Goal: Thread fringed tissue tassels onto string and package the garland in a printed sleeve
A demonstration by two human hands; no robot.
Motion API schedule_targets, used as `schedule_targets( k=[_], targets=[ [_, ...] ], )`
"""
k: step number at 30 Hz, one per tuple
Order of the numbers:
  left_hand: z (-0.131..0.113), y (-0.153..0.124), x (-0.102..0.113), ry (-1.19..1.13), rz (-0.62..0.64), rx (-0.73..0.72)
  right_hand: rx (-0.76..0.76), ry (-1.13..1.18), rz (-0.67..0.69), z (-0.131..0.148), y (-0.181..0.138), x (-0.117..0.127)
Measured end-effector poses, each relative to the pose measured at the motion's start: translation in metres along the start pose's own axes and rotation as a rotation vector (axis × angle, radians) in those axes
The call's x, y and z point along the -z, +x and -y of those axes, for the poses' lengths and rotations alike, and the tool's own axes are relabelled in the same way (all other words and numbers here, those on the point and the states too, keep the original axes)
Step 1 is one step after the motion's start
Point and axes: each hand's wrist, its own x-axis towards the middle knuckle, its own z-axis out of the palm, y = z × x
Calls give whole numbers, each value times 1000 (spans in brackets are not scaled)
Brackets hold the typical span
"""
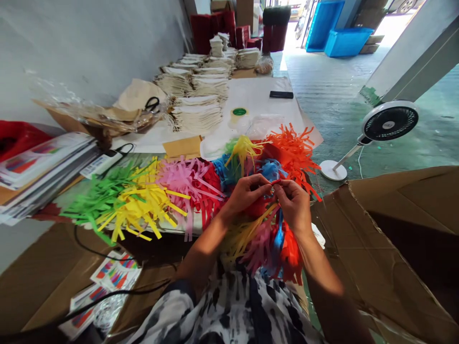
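My left hand (pixel 246 192) and my right hand (pixel 294 203) meet at the table's near edge, fingertips pinching the top of a hanging bunch of paper fringe (pixel 267 243) in yellow, pink, blue and red that drops toward my lap. Piles of cut fringe lie on the table: green (pixel 98 198), yellow (pixel 143 203), pink (pixel 182 179), blue (pixel 224 172) and orange (pixel 294 148). A small red strip shows between my fingertips.
Stacks of beige folded paper bags (pixel 197 102) run along the table's back. A tape roll (pixel 239 113), a black phone (pixel 281 94) and scissors (pixel 152 102) lie there. Printed sheets (pixel 43 165) sit at left. An open cardboard box (pixel 394 239) stands at right, a white fan (pixel 389 122) on the floor.
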Motion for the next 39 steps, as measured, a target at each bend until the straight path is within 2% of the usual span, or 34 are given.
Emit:
schedule_targets(
  k=[4, 8, 11, 14, 19, 21, 26, 33, 39],
  targets=[
    [1, -2, -2, 181, -61, -49, -1, -22, -26, -1, 0, -1],
    [5, -4, -6, 491, -119, -199, -25, -23, -56, 1, 1, -2],
    [7, -6, -9, 606, -158, -268, -54, -19, -56, 0, 2, -3],
    [5, -4, -11, 567, -181, -254, -63, -21, -51, -2, 4, -5],
    [-1, 3, -7, 256, -214, -93, -64, -25, -50, 1, 5, -3],
    [-1, 5, -3, 258, -229, -76, -49, -25, -44, 5, 2, -3],
    [1, 6, -2, 400, -256, -148, -16, -37, 29, 12, -4, -6],
    [-4, -1, -4, 506, -214, -202, -73, -54, 26, 3, 4, -4],
    [-8, -3, 2, 481, -166, -334, -73, -29, 21, 3, 3, -3]
  ],
)
